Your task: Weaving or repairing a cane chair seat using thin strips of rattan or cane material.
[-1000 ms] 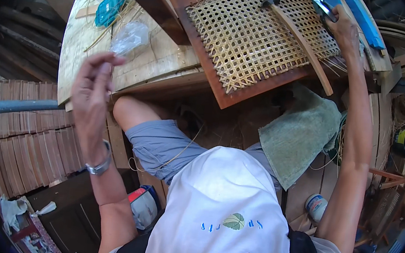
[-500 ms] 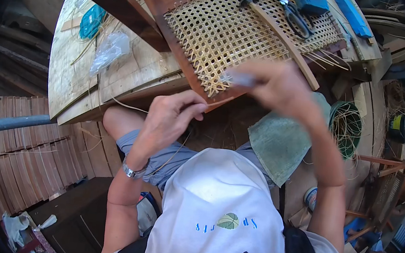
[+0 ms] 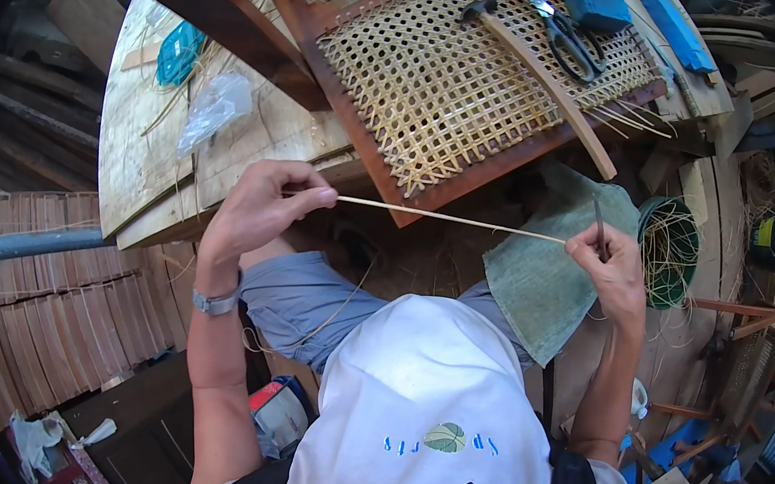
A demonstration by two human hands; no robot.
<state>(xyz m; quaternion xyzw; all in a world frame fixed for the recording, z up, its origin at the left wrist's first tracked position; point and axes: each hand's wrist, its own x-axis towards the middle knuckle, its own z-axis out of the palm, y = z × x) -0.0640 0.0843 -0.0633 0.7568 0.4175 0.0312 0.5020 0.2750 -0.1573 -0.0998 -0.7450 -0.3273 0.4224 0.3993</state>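
Note:
My left hand (image 3: 274, 193) pinches one end of a thin pale cane strip (image 3: 438, 214), stretched level below the chair seat's front corner. My right hand (image 3: 607, 262) grips the other end and a thin dark tool (image 3: 599, 214), apparently a blade, pointing upward. The woven cane seat (image 3: 461, 97), in a brown wooden frame, rests at the table edge. On it lie a wooden-handled hammer (image 3: 545, 78), open-ended black-handled scissors (image 3: 568, 43) and a blue block (image 3: 592, 0). A green cloth (image 3: 539, 293) covers my right thigh.
The pale plywood table (image 3: 141, 99) carries a teal item (image 3: 178, 54) and a clear plastic bag (image 3: 217, 106). A green container of cane strands (image 3: 668, 255) stands right. Stacked wood pieces (image 3: 55, 309) and a blue-grey pipe (image 3: 28, 247) are left; chair frames (image 3: 743, 354) lie far right.
My right hand has left the scissors on the seat and come down, holding a dark tool. My left hand has closed on the strip; both hands now hold it stretched out.

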